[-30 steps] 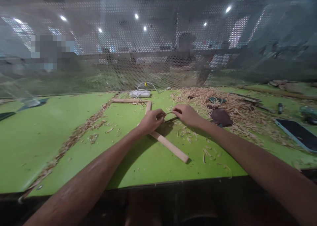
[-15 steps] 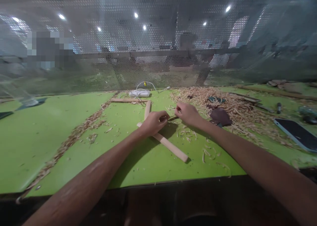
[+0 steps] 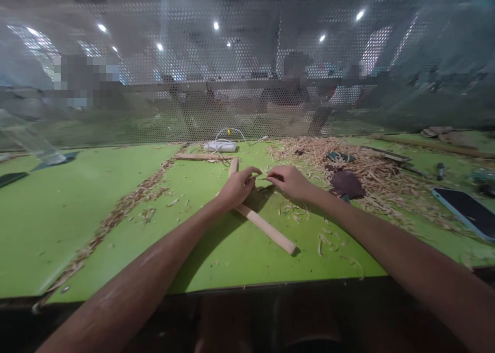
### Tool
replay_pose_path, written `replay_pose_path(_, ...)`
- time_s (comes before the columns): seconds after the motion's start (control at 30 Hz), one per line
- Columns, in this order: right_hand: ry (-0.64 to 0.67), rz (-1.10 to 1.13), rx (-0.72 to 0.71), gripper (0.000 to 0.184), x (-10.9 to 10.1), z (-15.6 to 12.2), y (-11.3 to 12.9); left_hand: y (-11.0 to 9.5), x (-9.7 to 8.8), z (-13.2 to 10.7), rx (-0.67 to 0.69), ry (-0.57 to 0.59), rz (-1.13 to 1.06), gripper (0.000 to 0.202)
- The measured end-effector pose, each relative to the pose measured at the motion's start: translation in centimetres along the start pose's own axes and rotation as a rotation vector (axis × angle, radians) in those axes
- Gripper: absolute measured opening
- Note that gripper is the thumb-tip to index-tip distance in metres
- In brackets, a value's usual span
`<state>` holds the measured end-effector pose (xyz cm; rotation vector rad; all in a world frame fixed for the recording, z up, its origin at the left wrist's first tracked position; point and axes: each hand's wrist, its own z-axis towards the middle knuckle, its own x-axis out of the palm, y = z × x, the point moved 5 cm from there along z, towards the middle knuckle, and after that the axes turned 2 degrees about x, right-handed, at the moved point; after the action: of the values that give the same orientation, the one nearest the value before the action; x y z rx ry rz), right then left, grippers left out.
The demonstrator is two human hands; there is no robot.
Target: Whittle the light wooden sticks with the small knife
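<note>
My left hand hovers over the crossing of two pale wooden sticks, its fingers curled inward around something too small to make out. One wooden stick runs from beneath that hand toward the front right; the other stick's end shows behind it. Just to the right, my right hand is closed in a pinch, its fingertips facing the left hand's. Between the two hands a thin sliver seems to show, too fine to name. Their shadow falls on the green table.
Wood shavings pile up at the right with a dark cloth-like piece. A phone lies at the far right. At the back are a white power strip and a flat wooden strip. A perforated screen stands behind.
My right hand has turned and lowered slightly, its fingertips now pointing left. The left hand's fingers have straightened a little. The dark strip that spanned the hands shows less clearly.
</note>
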<state>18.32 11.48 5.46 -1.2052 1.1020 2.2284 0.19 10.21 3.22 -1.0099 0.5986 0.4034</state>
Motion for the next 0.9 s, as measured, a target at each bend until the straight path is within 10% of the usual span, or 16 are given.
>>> replay_pose_path(0.9, 0.018, -0.388, 0.132, 0.013, 1.0, -0.6, 3.2, -2.1, 0.4, -0.4, 0.077, -0.026, 0.193, 0.018)
